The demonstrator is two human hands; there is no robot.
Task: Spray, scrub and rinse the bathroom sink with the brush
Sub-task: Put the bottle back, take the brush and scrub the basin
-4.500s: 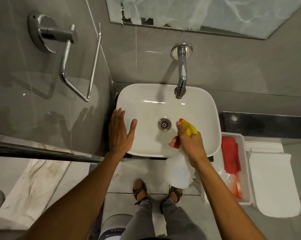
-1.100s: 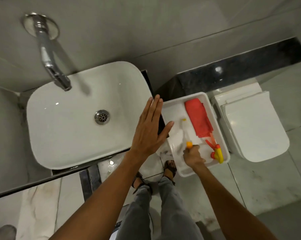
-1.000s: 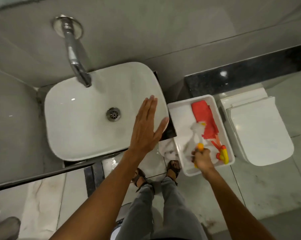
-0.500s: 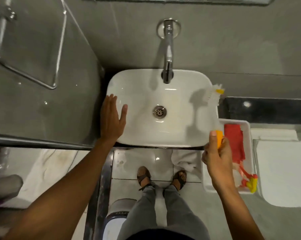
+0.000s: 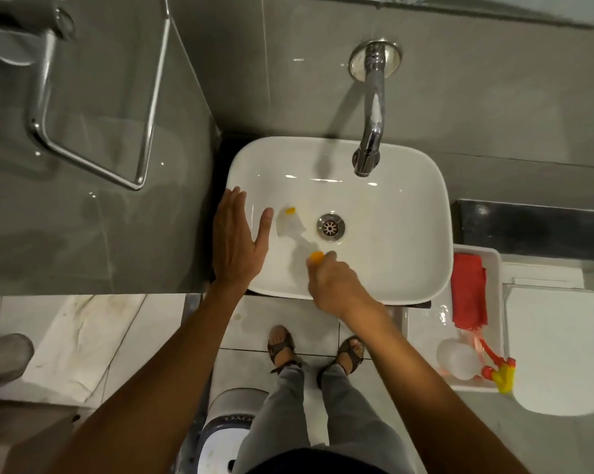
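A white rectangular sink (image 5: 408,234) stands under a chrome tap (image 5: 369,145), its metal drain (image 5: 330,227) in the middle. My right hand (image 5: 336,285) is shut on the handle of a white brush with orange ends (image 5: 290,227). The brush head lies in the basin left of the drain. My left hand (image 5: 239,242) rests flat and open on the sink's left rim. The spray bottle (image 5: 459,360), clear with a red and yellow trigger, lies in a white tray (image 5: 493,268) to the right.
A red cloth (image 5: 468,292) lies in the tray. A white toilet lid (image 5: 555,347) is at the far right. A chrome towel ring (image 5: 93,107) hangs on the grey left wall. A bin (image 5: 227,436) stands by my sandalled feet (image 5: 316,347).
The spray bottle went from my right hand into the tray. My right hand took the brush from the tray and brought it into the basin. My left hand returned to the left rim.
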